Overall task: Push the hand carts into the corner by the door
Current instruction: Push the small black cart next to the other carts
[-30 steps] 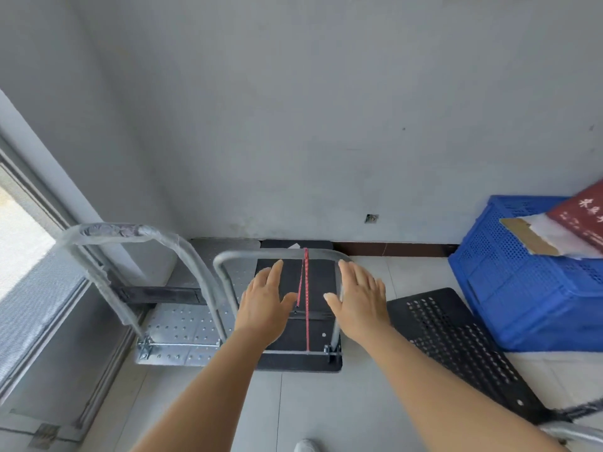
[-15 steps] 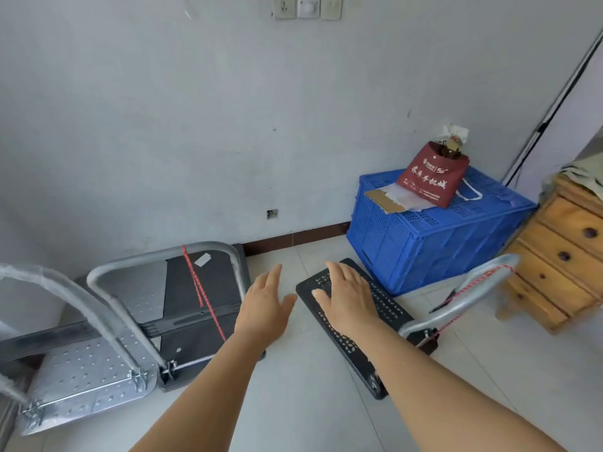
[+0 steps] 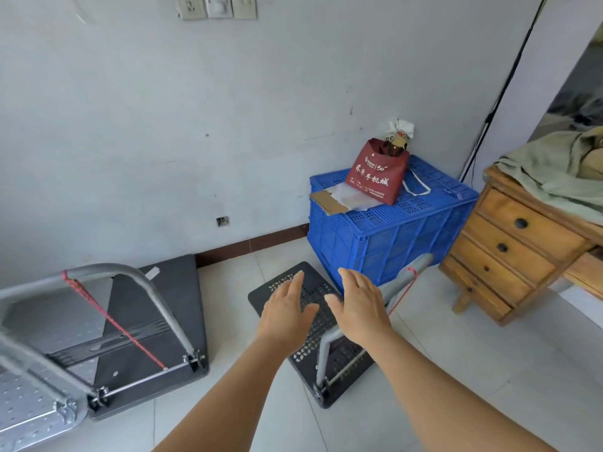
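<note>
My left hand [image 3: 287, 313] and right hand [image 3: 360, 308] reach out flat, fingers straight and spread, holding nothing, above the black perforated hand cart [image 3: 313, 321] at twelve o'clock; its grey handle [image 3: 396, 285] sits just beside my right hand. At nine o'clock, a dark hand cart [image 3: 156, 324] and a silver hand cart [image 3: 29, 396] stand side by side against the wall. A blue crate [image 3: 391, 236] sits at one o'clock.

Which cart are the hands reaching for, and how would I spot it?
Find the big blue crate by the wall. On the floor right in front of it sits the black cart under both hands. Unlike the dark cart and silver cart on the left, its deck is full of little holes.
</note>
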Motion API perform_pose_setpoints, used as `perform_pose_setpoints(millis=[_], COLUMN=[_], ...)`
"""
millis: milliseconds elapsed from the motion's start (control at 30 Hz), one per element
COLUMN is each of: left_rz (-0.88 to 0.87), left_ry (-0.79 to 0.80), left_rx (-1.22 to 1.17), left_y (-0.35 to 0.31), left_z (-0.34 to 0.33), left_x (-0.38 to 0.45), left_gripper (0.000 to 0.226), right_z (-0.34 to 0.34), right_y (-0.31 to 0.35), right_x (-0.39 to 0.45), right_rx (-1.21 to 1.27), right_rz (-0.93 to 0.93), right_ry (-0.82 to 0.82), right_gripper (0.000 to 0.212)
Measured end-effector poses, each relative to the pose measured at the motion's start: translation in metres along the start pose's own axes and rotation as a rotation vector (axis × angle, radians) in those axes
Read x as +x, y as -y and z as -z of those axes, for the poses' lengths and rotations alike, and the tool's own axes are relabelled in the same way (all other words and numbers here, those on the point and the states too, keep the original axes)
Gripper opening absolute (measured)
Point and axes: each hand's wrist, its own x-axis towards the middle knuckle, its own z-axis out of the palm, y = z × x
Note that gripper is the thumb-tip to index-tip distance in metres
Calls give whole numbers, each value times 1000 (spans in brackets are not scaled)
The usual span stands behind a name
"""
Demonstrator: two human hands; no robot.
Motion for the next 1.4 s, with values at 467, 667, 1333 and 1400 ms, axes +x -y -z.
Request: perform_pose_setpoints(millis=[467,667,1333,1400], left_rz=[-63,-91,99,161], left_ry=[198,337,265,194], left_rx=[101,102,336,355], left_y=[-102,-122,-116,-102], left_z=[-99,-122,-136,-127], left_x=[71,107,151,146], left_gripper=[68,67,51,40], right_z=[44,44,41,31], right_y=[-164,-188,-222,-211], right_x=[55,83,168,175], right_rx=[-128,-183,-296,-265], right_rz=[-100,-125,346,400], right_ry=[96,180,417,437], right_gripper=[60,60,41,37])
